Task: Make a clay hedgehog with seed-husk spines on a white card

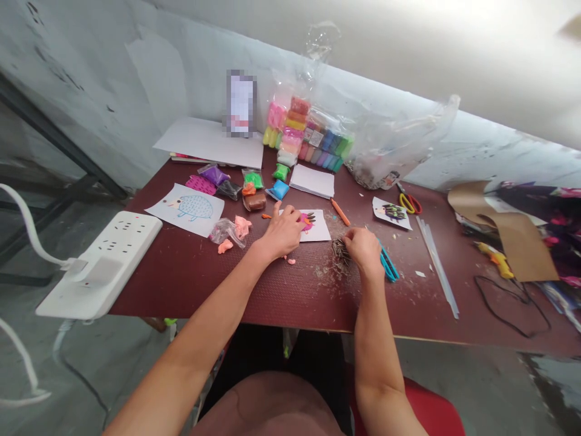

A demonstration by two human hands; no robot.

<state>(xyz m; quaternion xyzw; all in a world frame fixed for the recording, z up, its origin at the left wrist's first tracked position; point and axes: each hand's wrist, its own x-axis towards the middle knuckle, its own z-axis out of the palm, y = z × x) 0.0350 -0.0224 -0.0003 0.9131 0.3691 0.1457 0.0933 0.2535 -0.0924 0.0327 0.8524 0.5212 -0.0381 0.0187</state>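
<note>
My left hand [285,232] rests on a white card [322,230], its fingers bent and apart, pressing the card down. On that card, partly hidden by my fingers, is a pink clay shape [307,221] with several dark, seed-like pieces stuck in its top. My right hand [364,249] reaches into a small pile of thin brown pieces [339,252], thumb and fingertips pinched together at its edge. What lies between those fingertips is too small to make out. Close beside this hand lies a turquoise tool [388,265], partly covered by it.
A hedgehog drawing [188,209], opened peach clay [242,226] and bagged clay [279,190] lie left and behind. An orange pencil-like stick [340,212], finished-looking hedgehog card [392,213], scissors [411,203], glue sticks [438,266] and a yellow glue gun [497,260] lie rightward. A power strip [136,227] stands left.
</note>
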